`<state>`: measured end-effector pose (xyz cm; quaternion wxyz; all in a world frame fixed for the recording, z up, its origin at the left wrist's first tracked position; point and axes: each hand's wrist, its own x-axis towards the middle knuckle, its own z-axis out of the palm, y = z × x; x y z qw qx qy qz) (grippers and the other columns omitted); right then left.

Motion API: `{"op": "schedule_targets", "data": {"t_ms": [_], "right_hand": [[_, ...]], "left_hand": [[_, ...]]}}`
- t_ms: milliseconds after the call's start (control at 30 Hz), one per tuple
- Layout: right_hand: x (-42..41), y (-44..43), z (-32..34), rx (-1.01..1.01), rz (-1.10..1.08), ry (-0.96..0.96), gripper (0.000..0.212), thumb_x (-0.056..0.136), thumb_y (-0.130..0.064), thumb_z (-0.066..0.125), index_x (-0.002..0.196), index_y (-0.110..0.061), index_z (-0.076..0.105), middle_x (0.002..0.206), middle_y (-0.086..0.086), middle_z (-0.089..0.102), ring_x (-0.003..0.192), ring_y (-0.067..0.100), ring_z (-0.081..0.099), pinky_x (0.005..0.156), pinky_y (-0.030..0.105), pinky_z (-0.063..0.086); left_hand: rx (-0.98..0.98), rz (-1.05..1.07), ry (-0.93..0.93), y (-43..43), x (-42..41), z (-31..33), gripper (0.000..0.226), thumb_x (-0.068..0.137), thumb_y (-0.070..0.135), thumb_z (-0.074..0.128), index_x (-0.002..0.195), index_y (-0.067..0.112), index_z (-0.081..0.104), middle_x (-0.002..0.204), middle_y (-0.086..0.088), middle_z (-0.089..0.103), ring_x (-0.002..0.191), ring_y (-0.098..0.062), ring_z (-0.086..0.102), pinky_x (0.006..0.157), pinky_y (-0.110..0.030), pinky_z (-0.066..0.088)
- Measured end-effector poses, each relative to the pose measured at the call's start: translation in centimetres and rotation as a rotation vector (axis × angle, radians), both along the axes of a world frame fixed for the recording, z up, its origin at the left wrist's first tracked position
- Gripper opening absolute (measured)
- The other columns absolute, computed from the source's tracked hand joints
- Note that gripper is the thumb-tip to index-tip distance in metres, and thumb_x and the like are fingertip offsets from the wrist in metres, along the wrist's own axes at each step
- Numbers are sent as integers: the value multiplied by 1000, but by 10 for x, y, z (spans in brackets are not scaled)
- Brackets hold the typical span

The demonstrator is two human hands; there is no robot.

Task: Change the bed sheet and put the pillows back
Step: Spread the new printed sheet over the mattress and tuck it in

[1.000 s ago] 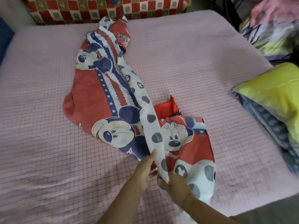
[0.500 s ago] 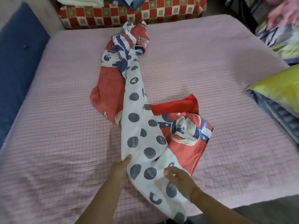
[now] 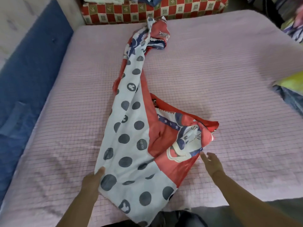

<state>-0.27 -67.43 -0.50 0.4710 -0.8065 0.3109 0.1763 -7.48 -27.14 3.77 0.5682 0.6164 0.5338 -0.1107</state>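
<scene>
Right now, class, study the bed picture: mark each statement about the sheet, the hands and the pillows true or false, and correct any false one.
1. The printed sheet lies bunched on the pink mattress. True.
2. The right hand grips a fistful of the sheet. False: its fingers are straight, beside the sheet's red edge.
3. The left hand holds the sheet's dotted near edge. True.
4. The yellow-green pillow lies in the middle of the mattress. False: it sits at the right side of the bed.
5. A red checked cushion lies beyond the far end of the mattress. True.
</scene>
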Motion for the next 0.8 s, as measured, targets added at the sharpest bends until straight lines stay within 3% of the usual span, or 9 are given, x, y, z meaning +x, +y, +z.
{"op": "schedule_targets", "data": {"t_ms": [133, 200, 300, 400, 433, 500, 667, 733, 800], "right_hand": [[10, 38, 32, 131, 9, -109, 51, 93, -32, 61, 132, -4, 47, 127, 10, 51, 111, 23, 49, 87, 25, 38], [8, 71, 59, 260, 69, -137, 41, 89, -42, 62, 117, -13, 52, 107, -2, 52, 102, 16, 48, 78, 17, 40], [4, 123, 84, 382, 150, -146, 26, 93, -41, 57, 99, -16, 53, 95, -2, 55, 91, 15, 53, 77, 20, 44], [1, 168, 110, 544, 219, -109, 68, 79, -67, 60, 95, 0, 58, 97, 24, 63, 87, 32, 61, 88, 41, 53], [1, 175, 114, 578, 207, -102, 72, 75, -71, 62, 98, -2, 62, 100, 23, 66, 88, 29, 64, 91, 44, 53], [5, 175, 128, 612, 149, -107, 41, 83, -56, 65, 97, -18, 69, 95, 7, 73, 91, 18, 69, 85, 34, 56], [21, 137, 136, 478, 82, -164, 22, 86, -35, 69, 82, -14, 71, 78, 8, 73, 74, 24, 69, 75, 31, 57], [22, 124, 141, 402, 71, -185, 23, 88, -37, 65, 80, -16, 69, 74, 4, 70, 73, 23, 65, 72, 29, 54], [24, 111, 153, 340, 52, -227, 25, 90, -42, 62, 83, -18, 68, 80, 6, 71, 79, 25, 65, 80, 36, 55]], "left_hand": [[-35, -44, -100, -15, 7, 21, 21, 93, 25, 64, 98, 4, 63, 82, -8, 63, 71, -23, 59, 57, -27, 44], [-82, -58, -154, -31, 12, 33, 21, 93, 26, 64, 90, 5, 65, 83, -8, 66, 72, -24, 62, 57, -28, 46], [-148, -113, -221, -61, 24, 52, 18, 91, 27, 67, 88, 9, 69, 85, -10, 72, 77, -28, 68, 64, -33, 54], [-243, -255, -301, -98, 37, 72, 21, 91, 24, 66, 98, 6, 73, 88, -14, 75, 80, -31, 71, 77, -42, 58], [-263, -317, -319, -110, 39, 79, 19, 93, 22, 64, 97, 6, 73, 87, -16, 74, 77, -30, 72, 76, -41, 59], [-320, -416, -357, -129, 42, 89, 19, 96, 23, 59, 96, 11, 74, 90, -16, 74, 77, -25, 71, 74, -38, 58], [-552, -469, -365, -144, 45, 104, 46, 98, 51, 42, 109, 17, 71, 111, -7, 73, 105, -21, 69, 96, -36, 51], [-541, -413, -367, -141, 47, 104, 52, 99, 50, 36, 113, 10, 67, 110, -9, 73, 103, -21, 69, 91, -31, 53], [-484, -342, -364, -136, 46, 99, 51, 100, 48, 37, 112, 10, 68, 105, -10, 74, 99, -23, 69, 82, -30, 54]]}}
